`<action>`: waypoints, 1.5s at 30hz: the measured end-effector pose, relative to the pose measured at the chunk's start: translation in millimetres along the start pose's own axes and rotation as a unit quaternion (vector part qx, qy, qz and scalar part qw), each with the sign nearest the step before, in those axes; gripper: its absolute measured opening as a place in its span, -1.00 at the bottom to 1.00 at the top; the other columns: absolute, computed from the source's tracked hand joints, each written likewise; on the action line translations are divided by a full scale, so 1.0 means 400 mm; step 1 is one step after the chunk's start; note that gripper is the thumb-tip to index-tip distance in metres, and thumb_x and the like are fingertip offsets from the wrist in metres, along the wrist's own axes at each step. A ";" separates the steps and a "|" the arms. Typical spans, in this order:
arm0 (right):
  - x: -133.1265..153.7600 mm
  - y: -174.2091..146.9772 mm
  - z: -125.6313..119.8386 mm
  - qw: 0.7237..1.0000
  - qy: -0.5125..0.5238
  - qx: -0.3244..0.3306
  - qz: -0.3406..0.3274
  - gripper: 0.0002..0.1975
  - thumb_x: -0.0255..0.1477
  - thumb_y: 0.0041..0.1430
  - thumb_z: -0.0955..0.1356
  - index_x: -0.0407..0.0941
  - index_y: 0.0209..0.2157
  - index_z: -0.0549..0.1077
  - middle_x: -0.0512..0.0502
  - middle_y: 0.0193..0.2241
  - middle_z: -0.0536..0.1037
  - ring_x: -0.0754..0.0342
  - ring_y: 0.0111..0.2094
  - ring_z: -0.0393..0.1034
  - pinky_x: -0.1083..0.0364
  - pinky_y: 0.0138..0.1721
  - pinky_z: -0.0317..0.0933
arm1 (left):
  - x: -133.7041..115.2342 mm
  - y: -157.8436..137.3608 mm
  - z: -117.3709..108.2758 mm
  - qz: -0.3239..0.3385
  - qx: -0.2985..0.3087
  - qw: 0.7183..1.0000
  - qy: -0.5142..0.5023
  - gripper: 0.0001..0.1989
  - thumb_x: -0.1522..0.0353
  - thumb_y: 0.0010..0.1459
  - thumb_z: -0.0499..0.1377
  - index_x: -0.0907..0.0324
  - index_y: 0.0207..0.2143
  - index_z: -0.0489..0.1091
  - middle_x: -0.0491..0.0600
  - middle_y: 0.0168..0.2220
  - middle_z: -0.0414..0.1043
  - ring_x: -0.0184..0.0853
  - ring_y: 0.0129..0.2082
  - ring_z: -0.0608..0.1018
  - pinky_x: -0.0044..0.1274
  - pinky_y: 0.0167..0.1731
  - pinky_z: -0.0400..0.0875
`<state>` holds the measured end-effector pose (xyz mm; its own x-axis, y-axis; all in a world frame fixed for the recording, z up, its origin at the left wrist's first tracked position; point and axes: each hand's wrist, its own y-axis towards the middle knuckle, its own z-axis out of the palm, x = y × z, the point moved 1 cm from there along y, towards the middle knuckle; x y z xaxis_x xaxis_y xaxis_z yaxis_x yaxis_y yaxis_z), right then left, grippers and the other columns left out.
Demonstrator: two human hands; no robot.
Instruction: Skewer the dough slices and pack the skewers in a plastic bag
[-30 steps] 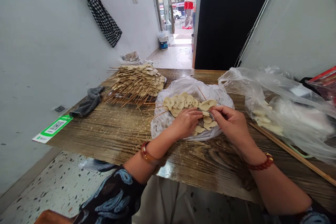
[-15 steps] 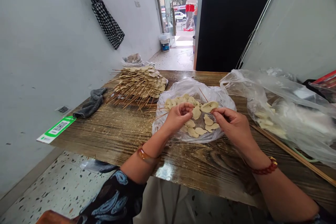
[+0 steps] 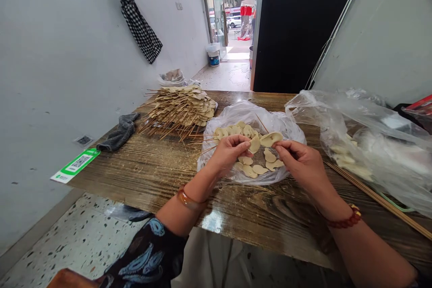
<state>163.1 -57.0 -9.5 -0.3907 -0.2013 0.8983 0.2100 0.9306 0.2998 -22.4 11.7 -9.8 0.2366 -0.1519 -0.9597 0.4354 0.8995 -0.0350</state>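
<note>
My left hand (image 3: 232, 153) pinches a flat, pale beige food slice (image 3: 254, 145) between thumb and fingertips. Close beside it, my right hand (image 3: 300, 162) grips the lower end of a second, folded-looking slice (image 3: 271, 138). A thin wooden skewer (image 3: 261, 123) sticks up and leftward from that folded slice; how far it runs inside is hidden. Both hands are over a clear plastic bag (image 3: 232, 110) spread on the table. On the bag lie several loose slices (image 3: 259, 169) near me and skewered slices (image 3: 241, 129) towards the back, their sticks pointing left.
A high pile of skewered slices (image 3: 185, 103) stands at the back left of the wooden table (image 3: 151, 175). Left of it lies a grey cloth (image 3: 119, 132). To the right are a bundle of bare skewers (image 3: 378, 198) and a big plastic bag (image 3: 378, 135) with more pale pieces.
The slice in my left hand has tilted and moved right, closer to the folded slice. My right hand keeps its grip. The whole view has shifted slightly.
</note>
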 end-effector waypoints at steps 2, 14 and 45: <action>0.002 -0.002 0.001 1.000 0.009 0.011 -0.002 -0.73 -0.26 0.13 0.34 -0.16 -0.32 0.56 0.00 -0.56 0.49 0.16 -0.59 0.27 0.18 -0.58 0.12 | -0.002 -0.001 0.001 0.002 -0.004 1.000 0.000 -0.64 0.21 -0.19 0.40 0.28 -0.47 0.39 -0.16 -0.54 0.34 -0.52 -0.55 0.40 -0.53 -0.40 0.48; 0.006 -0.006 0.025 0.979 0.181 0.083 0.042 -0.74 -0.20 0.15 0.34 -0.12 -0.31 0.44 0.02 -0.56 0.49 0.19 -0.60 0.26 0.19 -0.59 0.16 | 0.011 -0.011 0.019 -0.009 0.051 0.995 0.084 -0.63 0.16 -0.12 0.36 0.29 -0.48 0.37 -0.14 -0.54 0.34 -0.52 -0.57 0.40 -0.62 -0.48 0.33; -0.016 -0.005 0.020 0.989 0.124 0.077 0.039 -0.77 -0.23 0.15 0.35 -0.12 -0.37 0.47 0.00 -0.51 0.48 0.18 -0.54 0.32 0.19 -0.52 0.23 | -0.015 0.000 -0.013 -0.019 -0.027 0.997 -0.075 -0.65 0.23 -0.07 0.35 0.22 -0.39 0.27 -0.10 -0.48 0.44 -0.38 -0.53 0.57 -0.58 -0.50 0.49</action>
<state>157.8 -55.1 -18.4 -0.1430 -0.1781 0.9736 0.0842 0.9779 0.1913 -28.4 14.7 -5.5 0.3504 -0.2421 -0.9048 0.3999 0.9122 -0.0892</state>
